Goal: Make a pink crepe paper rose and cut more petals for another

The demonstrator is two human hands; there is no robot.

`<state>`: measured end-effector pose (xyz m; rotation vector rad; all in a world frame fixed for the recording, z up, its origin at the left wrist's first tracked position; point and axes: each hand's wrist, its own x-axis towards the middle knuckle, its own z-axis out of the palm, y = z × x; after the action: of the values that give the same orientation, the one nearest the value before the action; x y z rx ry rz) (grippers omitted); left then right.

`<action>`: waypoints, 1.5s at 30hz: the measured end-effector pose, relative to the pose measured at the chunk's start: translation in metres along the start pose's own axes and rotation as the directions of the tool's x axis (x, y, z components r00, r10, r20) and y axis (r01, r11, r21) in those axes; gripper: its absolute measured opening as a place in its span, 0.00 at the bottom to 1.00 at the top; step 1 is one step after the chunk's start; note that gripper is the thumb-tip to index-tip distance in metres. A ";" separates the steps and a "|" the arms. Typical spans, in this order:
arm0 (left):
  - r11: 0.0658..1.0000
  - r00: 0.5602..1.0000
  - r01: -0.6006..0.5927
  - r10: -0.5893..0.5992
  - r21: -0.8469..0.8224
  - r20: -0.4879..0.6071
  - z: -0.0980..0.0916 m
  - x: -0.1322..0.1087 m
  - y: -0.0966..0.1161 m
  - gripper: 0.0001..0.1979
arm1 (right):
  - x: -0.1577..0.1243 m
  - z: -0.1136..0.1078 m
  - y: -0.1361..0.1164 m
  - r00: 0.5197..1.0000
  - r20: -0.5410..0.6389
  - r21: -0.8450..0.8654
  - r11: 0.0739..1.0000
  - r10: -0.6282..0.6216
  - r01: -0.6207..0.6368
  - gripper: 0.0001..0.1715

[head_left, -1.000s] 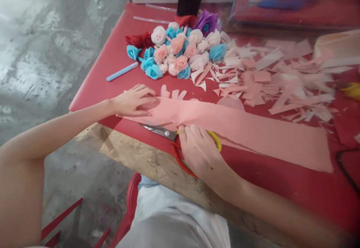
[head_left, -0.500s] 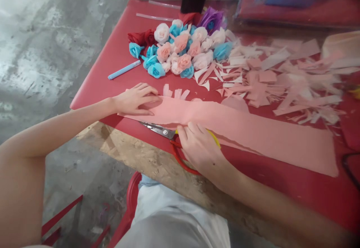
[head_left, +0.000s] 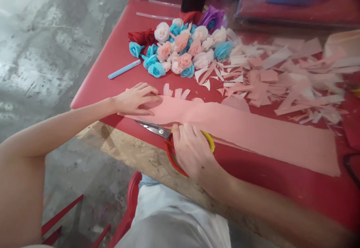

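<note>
A long strip of pink crepe paper (head_left: 253, 130) lies along the front of the red table, with a second layer showing under its near edge. My left hand (head_left: 137, 99) rests on the strip's left end, fingers stretched out and pressing it down. In my right hand (head_left: 194, 147) are scissors (head_left: 157, 130) with one yellow and one red handle. Their blades point left, along the near edge of the paper and just below my left hand. The blades look nearly closed. Part of the handles is hidden by my fingers.
Beyond the strip sits a heap of paper roses (head_left: 180, 49) in blue, pink, white, red and purple. Pink and white paper scraps (head_left: 264, 79) spread to the right. A light blue pen-like stick (head_left: 123, 69) lies at left. The table's wooden edge (head_left: 126, 150) faces me.
My right hand has moved a little to the left with the scissors, along the near edge of the paper. My left hand has stayed in place.
</note>
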<state>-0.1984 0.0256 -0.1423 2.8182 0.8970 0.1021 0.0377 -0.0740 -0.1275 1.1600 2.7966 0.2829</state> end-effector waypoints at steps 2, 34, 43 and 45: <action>1.000 1.000 -0.004 0.004 0.005 0.000 0.000 0.000 0.000 0.25 | 0.006 -0.002 -0.001 1.000 -0.011 0.044 0.999 -0.010 0.011 0.19; 1.000 1.000 -0.011 0.010 -0.012 -0.007 0.000 0.000 0.000 0.25 | -0.023 -0.006 -0.001 1.000 -0.002 -0.116 0.993 -0.009 0.008 0.21; 1.000 1.000 -0.013 0.013 -0.005 -0.016 0.001 0.000 0.000 0.27 | -0.028 -0.007 0.002 1.000 -0.004 -0.086 0.996 0.017 -0.017 0.21; 1.000 1.000 -0.017 0.017 0.006 -0.023 0.001 0.000 0.000 0.27 | -0.030 -0.004 0.003 1.000 -0.008 -0.077 0.997 0.025 -0.025 0.21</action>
<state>-0.1986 0.0257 -0.1433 2.8357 0.8800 0.1341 0.0608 -0.0937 -0.1226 1.1797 2.7525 0.3934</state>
